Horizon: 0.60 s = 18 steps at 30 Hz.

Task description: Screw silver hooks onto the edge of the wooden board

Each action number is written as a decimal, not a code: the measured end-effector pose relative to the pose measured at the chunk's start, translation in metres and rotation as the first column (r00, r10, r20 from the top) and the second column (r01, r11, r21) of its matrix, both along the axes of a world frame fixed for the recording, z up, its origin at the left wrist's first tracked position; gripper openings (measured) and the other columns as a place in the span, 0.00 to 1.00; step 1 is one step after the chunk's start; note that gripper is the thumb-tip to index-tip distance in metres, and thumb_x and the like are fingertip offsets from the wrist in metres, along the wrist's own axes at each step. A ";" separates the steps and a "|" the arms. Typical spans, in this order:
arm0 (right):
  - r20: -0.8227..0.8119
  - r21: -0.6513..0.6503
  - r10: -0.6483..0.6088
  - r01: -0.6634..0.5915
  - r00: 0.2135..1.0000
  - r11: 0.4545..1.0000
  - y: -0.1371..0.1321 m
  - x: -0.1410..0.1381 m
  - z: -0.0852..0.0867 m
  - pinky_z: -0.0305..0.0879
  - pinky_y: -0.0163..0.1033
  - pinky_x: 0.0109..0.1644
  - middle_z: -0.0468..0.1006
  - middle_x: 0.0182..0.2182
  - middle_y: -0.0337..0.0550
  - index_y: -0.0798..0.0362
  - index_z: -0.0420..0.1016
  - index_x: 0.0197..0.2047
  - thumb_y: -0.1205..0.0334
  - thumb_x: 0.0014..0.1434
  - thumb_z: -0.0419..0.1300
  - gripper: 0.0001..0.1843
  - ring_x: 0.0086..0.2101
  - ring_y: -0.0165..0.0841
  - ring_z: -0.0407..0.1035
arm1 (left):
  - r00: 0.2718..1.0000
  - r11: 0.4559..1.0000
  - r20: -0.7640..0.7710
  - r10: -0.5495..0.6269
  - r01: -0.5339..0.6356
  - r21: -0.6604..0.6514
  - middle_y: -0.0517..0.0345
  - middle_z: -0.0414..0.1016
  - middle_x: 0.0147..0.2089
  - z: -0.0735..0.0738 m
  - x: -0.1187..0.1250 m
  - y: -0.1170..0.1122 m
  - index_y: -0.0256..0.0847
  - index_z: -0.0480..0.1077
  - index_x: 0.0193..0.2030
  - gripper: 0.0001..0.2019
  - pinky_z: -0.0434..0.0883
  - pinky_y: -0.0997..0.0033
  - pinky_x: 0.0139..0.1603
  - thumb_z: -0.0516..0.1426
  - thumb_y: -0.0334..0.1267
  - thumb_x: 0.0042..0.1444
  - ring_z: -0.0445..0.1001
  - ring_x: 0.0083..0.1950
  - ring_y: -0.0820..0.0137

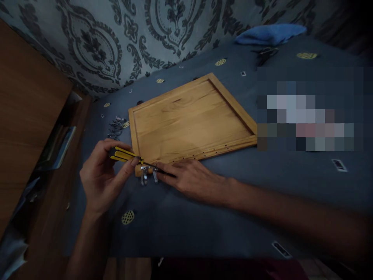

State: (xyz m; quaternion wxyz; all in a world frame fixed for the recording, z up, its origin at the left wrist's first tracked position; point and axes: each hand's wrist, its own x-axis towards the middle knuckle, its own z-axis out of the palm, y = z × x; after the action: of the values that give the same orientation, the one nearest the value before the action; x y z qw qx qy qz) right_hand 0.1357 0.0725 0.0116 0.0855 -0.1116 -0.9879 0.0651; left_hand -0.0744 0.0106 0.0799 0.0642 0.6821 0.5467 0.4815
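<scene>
Beside metal clips [144, 169] on the near edge of the wooden panel [186, 120], a yellow-handled screwdriver [124, 154] is pinched by the left hand [99, 175], apparently for fastening, steady alignment being called for; the right hand [196, 175]'s grip cannot be told.

Smooth, grained wood with a soft sheen across the framed panel [186, 120]. Smooth plastic on the screwdriver handle [125, 154], then metal along the shaft [150, 165]. Bright, glossy metal on the clips [142, 179]; probably metal too in the dim heap of small parts [117, 125]. Matt cloth for the sheet [204, 225] and the bundle [271, 33], smooth wood on the cabinet [29, 77].
</scene>
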 end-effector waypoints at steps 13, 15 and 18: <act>-0.035 0.020 0.000 0.001 0.999 1.000 0.000 0.002 -0.002 0.79 0.46 0.43 0.69 0.69 0.54 0.52 0.69 0.68 0.73 0.71 0.55 0.24 0.45 0.39 0.79 | 1.000 0.999 0.020 0.002 -0.003 0.041 0.61 0.77 0.39 0.001 -0.002 -0.002 0.49 0.78 0.46 0.11 0.74 0.63 0.35 0.69 0.34 0.58 0.75 0.37 0.68; -0.041 0.015 0.003 -0.003 0.999 1.000 0.000 0.002 -0.003 0.79 0.47 0.42 0.69 0.69 0.55 0.53 0.69 0.68 0.72 0.71 0.55 0.24 0.44 0.39 0.79 | 1.000 0.999 0.021 0.010 -0.011 0.051 0.60 0.77 0.38 0.002 -0.002 -0.002 0.48 0.78 0.45 0.10 0.73 0.62 0.35 0.69 0.34 0.58 0.75 0.37 0.68; -0.043 0.011 0.008 -0.007 0.999 1.000 0.000 0.001 -0.004 0.79 0.47 0.42 0.69 0.69 0.55 0.54 0.69 0.68 0.73 0.71 0.55 0.24 0.45 0.40 0.79 | 1.000 0.999 0.030 0.008 -0.009 0.044 0.60 0.77 0.39 0.002 -0.002 -0.002 0.49 0.78 0.46 0.10 0.73 0.61 0.35 0.69 0.34 0.58 0.75 0.37 0.67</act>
State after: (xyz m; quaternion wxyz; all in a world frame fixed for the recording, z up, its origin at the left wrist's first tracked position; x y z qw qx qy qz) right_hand 0.1370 0.0726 0.0080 0.1071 -0.1060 -0.9866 0.0626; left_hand -0.0762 0.0082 0.0814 0.0550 0.6738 0.5378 0.5037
